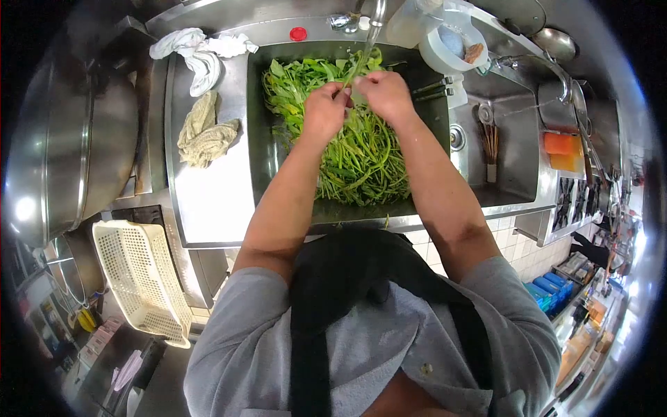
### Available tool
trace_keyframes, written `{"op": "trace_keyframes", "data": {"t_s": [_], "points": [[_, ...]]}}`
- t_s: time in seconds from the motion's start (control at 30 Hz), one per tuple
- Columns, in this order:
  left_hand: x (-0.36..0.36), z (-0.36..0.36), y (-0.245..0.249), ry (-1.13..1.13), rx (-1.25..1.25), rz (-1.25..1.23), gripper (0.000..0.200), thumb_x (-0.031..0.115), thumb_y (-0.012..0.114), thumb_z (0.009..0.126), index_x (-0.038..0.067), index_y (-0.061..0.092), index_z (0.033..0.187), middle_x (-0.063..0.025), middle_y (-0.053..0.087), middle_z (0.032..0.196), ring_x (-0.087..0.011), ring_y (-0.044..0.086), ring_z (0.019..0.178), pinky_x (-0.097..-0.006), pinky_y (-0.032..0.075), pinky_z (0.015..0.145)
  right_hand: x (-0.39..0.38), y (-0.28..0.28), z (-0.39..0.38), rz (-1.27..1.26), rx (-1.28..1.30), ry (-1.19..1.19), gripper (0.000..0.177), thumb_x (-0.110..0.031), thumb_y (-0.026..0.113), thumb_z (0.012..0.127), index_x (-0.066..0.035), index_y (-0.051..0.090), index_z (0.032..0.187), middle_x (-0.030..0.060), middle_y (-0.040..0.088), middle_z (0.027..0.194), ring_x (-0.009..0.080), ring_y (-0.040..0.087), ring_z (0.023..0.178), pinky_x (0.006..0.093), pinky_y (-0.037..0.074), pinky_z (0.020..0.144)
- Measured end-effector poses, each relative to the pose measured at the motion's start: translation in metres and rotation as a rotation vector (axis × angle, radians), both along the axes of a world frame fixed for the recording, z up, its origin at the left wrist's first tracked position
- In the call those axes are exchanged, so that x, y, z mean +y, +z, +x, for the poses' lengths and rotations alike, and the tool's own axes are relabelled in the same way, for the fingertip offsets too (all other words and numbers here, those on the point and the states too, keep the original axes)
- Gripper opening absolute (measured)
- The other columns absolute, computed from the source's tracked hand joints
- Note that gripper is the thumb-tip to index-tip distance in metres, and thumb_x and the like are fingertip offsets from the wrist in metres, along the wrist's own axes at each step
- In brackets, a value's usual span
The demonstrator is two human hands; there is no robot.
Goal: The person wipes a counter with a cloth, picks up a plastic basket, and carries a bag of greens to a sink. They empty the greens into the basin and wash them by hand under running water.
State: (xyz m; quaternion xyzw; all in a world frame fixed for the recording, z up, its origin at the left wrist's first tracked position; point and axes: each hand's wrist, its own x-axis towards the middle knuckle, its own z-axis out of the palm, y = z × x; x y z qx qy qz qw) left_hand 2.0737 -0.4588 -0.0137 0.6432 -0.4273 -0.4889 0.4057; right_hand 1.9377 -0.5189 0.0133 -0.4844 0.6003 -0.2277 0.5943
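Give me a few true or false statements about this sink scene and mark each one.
1. The left hand and the right hand are both over the sink, which is filled with greens. True.
2. The white basket sits inside the sink. False: it stands outside, low on the left, beside the counter.
3. Crumpled cloths lie on the counter left of the sink. True.
4. The left hand grips a knife. False: both hands pinch greens, and no knife shows.
5. The red cap lies among the greens. False: it lies on the counter behind the sink.
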Motion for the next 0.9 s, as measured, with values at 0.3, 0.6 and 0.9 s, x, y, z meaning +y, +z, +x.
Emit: {"op": "trace_keyframes", "data": {"t_s": [0.3, 0.6, 0.9], "points": [[0.026, 0.016, -0.012, -0.248, -0.016, 0.065, 0.032, 0.030, 0.055, 0.096, -0.001, 0.064, 0.095, -0.0070, 0.065, 0.072, -0.0148, 0.056, 0.057, -0.0304, 0.047, 0.056, 0.037, -0.023, -0.025, -1.152, 0.496, 0.656, 0.021, -0.011, 0.063, 0.084, -0.010, 0.068, 0.104, 0.0083, 0.066, 0.107, 0.0297, 0.057, 0.111, 0.0452, 0.041, 0.098], [0.078, 0.032, -0.008, -0.370, -0.152, 0.238, 0.034, 0.033, 0.054, 0.096, 0.000, 0.063, 0.090, -0.0124, 0.064, 0.075, -0.0232, 0.060, 0.065, -0.0366, 0.047, 0.062, 0.073, -0.037, -0.013, -0.986, 0.523, 0.882, 0.011, -0.021, 0.059, 0.087, -0.015, 0.068, 0.090, 0.0082, 0.064, 0.084, 0.0293, 0.061, 0.089, 0.0413, 0.046, 0.089], [0.116, 0.043, -0.060, -0.260, -0.364, 0.178, 0.032, 0.033, 0.053, 0.094, 0.007, 0.067, 0.105, -0.0219, 0.066, 0.095, -0.0374, 0.063, 0.090, -0.0420, 0.049, 0.081, 0.082, -0.081, -0.010, -0.197, 0.501, 0.310, 0.019, -0.023, 0.057, 0.088, -0.009, 0.066, 0.096, 0.0140, 0.068, 0.091, 0.0308, 0.066, 0.078, 0.0387, 0.052, 0.072]]}}
